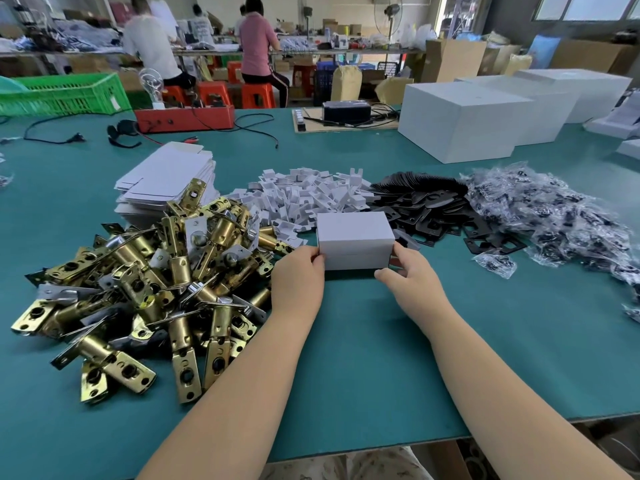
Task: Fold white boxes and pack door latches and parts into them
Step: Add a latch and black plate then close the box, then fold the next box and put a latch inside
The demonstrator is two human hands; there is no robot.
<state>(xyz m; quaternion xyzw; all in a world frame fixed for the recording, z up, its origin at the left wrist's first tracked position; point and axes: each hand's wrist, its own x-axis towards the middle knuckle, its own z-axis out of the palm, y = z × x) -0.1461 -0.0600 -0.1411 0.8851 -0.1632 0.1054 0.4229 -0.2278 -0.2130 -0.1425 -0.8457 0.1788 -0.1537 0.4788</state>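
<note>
Two hands on one closed white box.
I see left hand and right hand pinching its ends on the green table.

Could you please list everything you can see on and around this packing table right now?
small box: one, white, closed, centre of the table
door latches: a pile, brass, left
flat box blanks: a stack, white, behind the latches
card inserts: a heap, white, behind the small box
plates: a pile, black, right of centre
bagged parts: a pile, clear bags, far right
large boxes: several, white, back right
crate: one, green, back left
hands: left and right, gripping the small box's ends
</note>
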